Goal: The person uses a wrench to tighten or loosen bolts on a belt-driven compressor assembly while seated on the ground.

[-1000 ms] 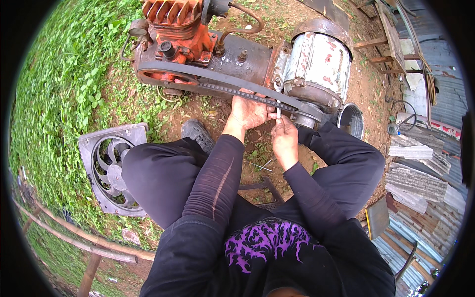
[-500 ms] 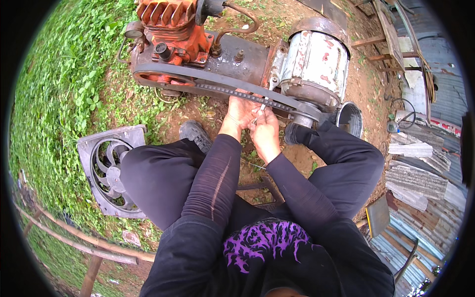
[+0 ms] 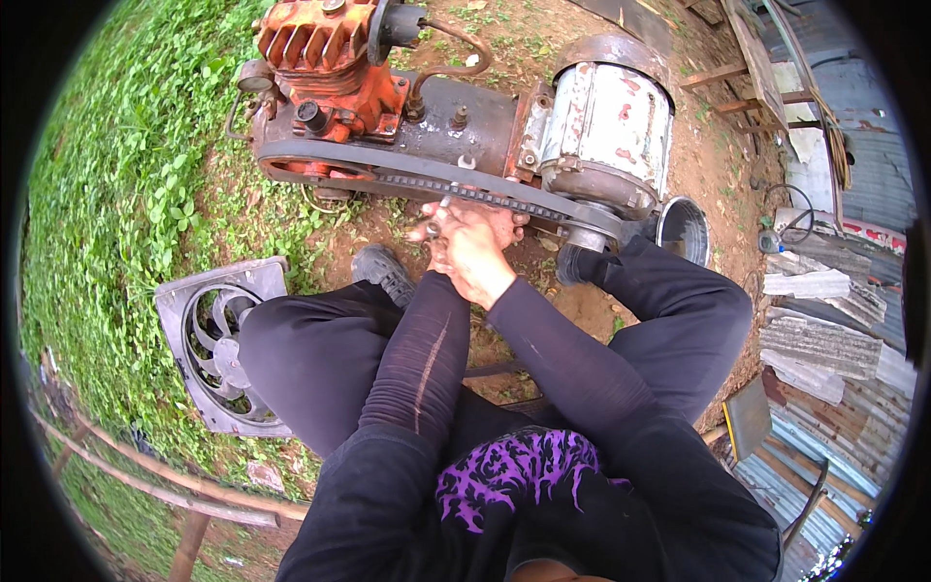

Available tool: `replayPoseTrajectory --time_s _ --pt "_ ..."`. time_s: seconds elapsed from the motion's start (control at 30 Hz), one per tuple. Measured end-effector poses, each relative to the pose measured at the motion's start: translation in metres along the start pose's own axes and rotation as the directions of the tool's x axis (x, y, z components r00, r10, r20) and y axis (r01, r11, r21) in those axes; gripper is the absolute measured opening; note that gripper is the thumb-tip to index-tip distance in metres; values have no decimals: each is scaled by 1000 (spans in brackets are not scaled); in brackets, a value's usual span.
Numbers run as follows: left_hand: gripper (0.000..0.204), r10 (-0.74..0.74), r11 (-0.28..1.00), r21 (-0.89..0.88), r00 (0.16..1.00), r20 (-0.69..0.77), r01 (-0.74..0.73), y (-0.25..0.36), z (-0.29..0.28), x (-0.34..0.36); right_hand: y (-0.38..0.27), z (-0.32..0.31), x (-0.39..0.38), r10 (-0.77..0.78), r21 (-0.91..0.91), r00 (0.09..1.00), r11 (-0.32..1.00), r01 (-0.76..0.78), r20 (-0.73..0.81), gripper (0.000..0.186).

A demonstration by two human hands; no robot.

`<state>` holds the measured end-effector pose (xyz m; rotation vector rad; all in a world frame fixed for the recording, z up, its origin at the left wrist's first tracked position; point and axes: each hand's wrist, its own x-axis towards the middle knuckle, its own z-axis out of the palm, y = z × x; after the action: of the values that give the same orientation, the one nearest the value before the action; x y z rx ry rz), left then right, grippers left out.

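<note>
Crossed over my left wrist, my right hand (image 3: pixel 477 254) is closed around a silver wrench (image 3: pixel 467 162). The wrench's open jaw shows above the drive belt (image 3: pixel 427 160), and its lower part passes behind the belt toward my fingers. My left hand (image 3: pixel 502 225) lies below the belt, largely covered by my right hand. Some of its fingertips show curled at the right side; whether it grips anything is hidden. The belt runs from the orange pulley (image 3: pixel 291 167) of an air compressor (image 3: pixel 325 58) to the small pulley (image 3: pixel 587 233) on a worn white electric motor (image 3: pixel 611 126).
A dark tank (image 3: pixel 451 102) carries the compressor and motor. The metal bucket (image 3: pixel 684 233) stands by my right knee. At my left knee lies a radiator fan (image 3: pixel 223 354) in its frame. Corrugated sheets (image 3: pixel 815 339) lie right, wooden poles (image 3: pixel 175 475) lower left.
Both hands have shifted, with my right hand moving left across my left wrist. The wrench has moved left along the belt, and its jaw now shows above it.
</note>
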<state>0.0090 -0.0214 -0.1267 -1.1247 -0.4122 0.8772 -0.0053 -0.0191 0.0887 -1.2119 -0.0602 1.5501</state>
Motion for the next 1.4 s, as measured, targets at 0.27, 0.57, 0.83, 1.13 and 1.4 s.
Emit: replayPoseTrajectory --time_s 0.27,0.57,0.83,1.13,1.4 --pt "58 -59 446 724 825 -563 526 -95 72 19 1 -93 -67 -254 -445 926 889 109 -280 22" --pt "62 -176 389 709 803 -570 588 -104 75 18 24 -131 -35 -479 -410 812 849 333 -332 20" --pt "54 77 481 727 802 -592 490 -108 75 22 14 -93 -27 -430 -168 835 903 396 -343 19" --pt "58 -197 422 682 795 -574 597 -98 74 19 12 -101 -34 -520 -403 785 833 380 -335 19" --pt "57 -82 438 698 799 -596 566 -108 79 18 8 -109 -30 -509 -427 792 832 354 -336 19"
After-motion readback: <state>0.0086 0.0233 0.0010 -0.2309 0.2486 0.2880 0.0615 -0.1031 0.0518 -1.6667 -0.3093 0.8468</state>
